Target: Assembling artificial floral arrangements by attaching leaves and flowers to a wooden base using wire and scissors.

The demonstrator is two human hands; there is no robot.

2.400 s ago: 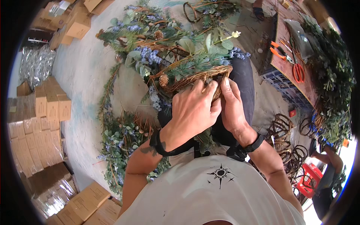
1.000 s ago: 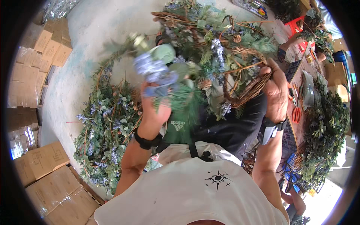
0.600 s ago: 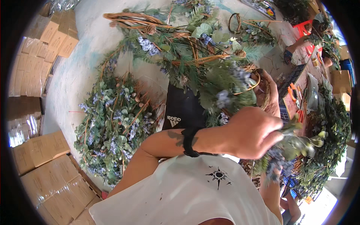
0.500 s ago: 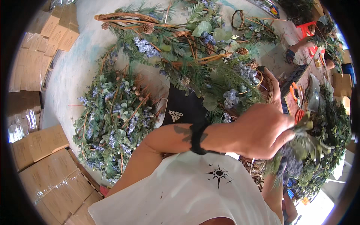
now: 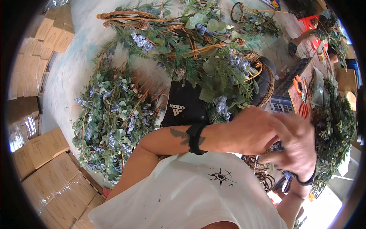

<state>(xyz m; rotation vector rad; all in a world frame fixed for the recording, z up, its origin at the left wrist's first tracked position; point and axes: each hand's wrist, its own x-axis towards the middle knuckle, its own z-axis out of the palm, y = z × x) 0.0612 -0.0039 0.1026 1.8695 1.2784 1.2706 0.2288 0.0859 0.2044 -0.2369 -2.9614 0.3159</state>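
My left forearm, with a black wristband, reaches across my body to the right. Its hand (image 5: 249,129) is closed, with the fingertips hidden behind my right hand (image 5: 295,141). My right hand is curled against it and somewhat blurred. A small dark bluish bit shows in the gap between them; the rest of what they hold is hidden. Just beyond the hands, a twig garland (image 5: 221,72) with fern, eucalyptus leaves, blue berries and pine cones lies over my black-clothed leg (image 5: 185,105). Its vine hoop (image 5: 271,86) curves up at the right end, with neither hand on it.
Left on the floor lies a heap of berry garlands (image 5: 114,126). Stacked cartons (image 5: 57,187) line the left side. Rightward are a grey crate (image 5: 284,100), orange-handled scissors (image 5: 297,84), a red coil (image 5: 304,110) and leafy foliage (image 5: 331,129). Another person's arm (image 5: 303,39) shows far right.
My right hand has let go of the vine hoop and come to my left hand. The leafy sprig with purple berries in my left hand has gone from sight. My left hand has shifted slightly left.
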